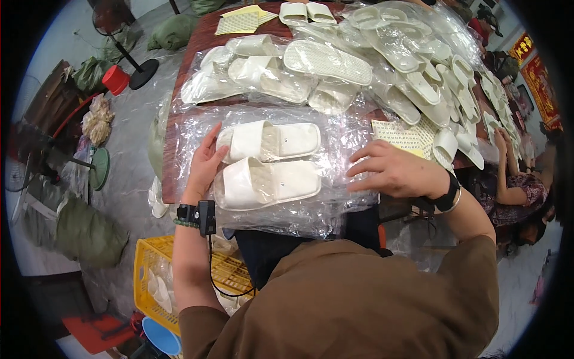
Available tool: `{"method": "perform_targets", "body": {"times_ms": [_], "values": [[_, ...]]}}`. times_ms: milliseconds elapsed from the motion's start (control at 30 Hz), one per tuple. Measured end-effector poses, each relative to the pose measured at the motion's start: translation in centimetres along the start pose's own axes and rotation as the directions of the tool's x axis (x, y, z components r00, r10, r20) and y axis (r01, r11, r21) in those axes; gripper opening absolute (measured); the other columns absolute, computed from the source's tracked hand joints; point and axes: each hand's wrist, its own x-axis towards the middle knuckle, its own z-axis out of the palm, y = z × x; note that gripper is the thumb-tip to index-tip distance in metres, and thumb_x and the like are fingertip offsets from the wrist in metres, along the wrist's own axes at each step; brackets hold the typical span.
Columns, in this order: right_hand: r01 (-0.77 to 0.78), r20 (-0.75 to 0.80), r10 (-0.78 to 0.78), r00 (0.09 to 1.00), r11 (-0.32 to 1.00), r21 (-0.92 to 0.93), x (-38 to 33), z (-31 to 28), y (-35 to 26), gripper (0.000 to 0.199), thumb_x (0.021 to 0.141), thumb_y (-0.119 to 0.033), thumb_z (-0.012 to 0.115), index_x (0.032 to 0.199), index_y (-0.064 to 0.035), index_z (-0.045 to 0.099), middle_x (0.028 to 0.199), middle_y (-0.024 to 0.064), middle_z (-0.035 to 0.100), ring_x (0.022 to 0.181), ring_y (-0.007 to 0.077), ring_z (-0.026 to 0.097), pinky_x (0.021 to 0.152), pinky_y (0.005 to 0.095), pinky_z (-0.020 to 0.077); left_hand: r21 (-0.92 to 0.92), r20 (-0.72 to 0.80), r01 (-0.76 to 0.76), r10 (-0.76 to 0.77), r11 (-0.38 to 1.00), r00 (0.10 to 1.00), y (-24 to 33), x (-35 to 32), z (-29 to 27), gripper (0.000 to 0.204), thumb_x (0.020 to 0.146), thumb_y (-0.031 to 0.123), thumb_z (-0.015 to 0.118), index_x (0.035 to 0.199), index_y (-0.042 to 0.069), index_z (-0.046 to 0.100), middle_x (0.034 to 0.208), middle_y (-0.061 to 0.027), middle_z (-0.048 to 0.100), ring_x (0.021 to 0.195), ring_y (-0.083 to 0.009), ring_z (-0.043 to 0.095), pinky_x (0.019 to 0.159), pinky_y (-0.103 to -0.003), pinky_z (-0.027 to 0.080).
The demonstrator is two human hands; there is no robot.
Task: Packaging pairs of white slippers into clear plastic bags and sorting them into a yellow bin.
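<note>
Two white slide slippers lie side by side on a stack of clear plastic bags (335, 197) in front of me: the far slipper (269, 140) and the near slipper (266, 182). My left hand (205, 163) rests against their left ends, fingers spread and touching the straps. My right hand (394, 172) lies flat on the clear plastic just right of the slippers, fingers apart, holding nothing. A sheet of small stickers (399, 137) lies beyond my right hand.
Bagged white slippers (263, 75) and a long heap of loose ones (430, 72) cover the brown table (200, 39). A yellow crate (149, 269) stands on the floor at lower left. Another person (514, 191) sits at the right. A red stool (115, 79) stands far left.
</note>
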Motion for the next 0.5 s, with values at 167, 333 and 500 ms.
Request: {"method": "perform_targets", "body": {"times_ms": [167, 333, 500], "values": [[-0.272, -0.107, 0.264, 0.959, 0.960, -0.066, -4.9, 0.5, 0.4, 0.036, 0.077, -0.003, 0.065, 0.112, -0.0124, 0.070, 0.104, 0.0046, 0.069, 0.105, 0.0261, 0.061, 0.093, 0.0388, 0.0475, 0.642, 0.066, -0.234, 0.251, 0.730, 0.966, -0.5, 0.2, -0.4, 0.047, 0.093, 0.002, 0.060, 0.140, 0.008, 0.055, 0.154, -0.0140, 0.042, 0.141, -0.0227, 0.039, 0.112, -0.031, 0.033], [-0.585, -0.249, 0.730, 0.636, 0.667, 0.461, -3.9, 3.4, -1.1, 0.018, 0.096, -0.016, 0.060, 0.105, -0.0034, 0.067, 0.093, 0.0076, 0.068, 0.080, 0.0178, 0.065, 0.070, 0.0314, 0.0515, 0.623, 0.040, -0.206, 0.233, 0.755, 0.972, -0.9, 0.0, -1.0, 0.041, 0.095, 0.004, 0.058, 0.136, 0.007, 0.059, 0.153, -0.0112, 0.044, 0.137, -0.0222, 0.044, 0.107, -0.030, 0.037], [-0.547, 0.183, 0.863, 0.470, 0.122, 0.828, -1.2, 7.4, -1.3, 0.049, 0.097, -0.042, 0.060, 0.110, 0.0050, 0.063, 0.088, 0.0107, 0.068, 0.074, 0.0160, 0.065, 0.066, 0.0315, 0.0529, 0.680, 0.047, -0.203, 0.235, 0.705, 0.971, -1.0, 0.5, -0.3, 0.042, 0.096, 0.003, 0.055, 0.138, 0.005, 0.056, 0.154, -0.0118, 0.042, 0.135, -0.0204, 0.046, 0.107, -0.030, 0.038]]}}
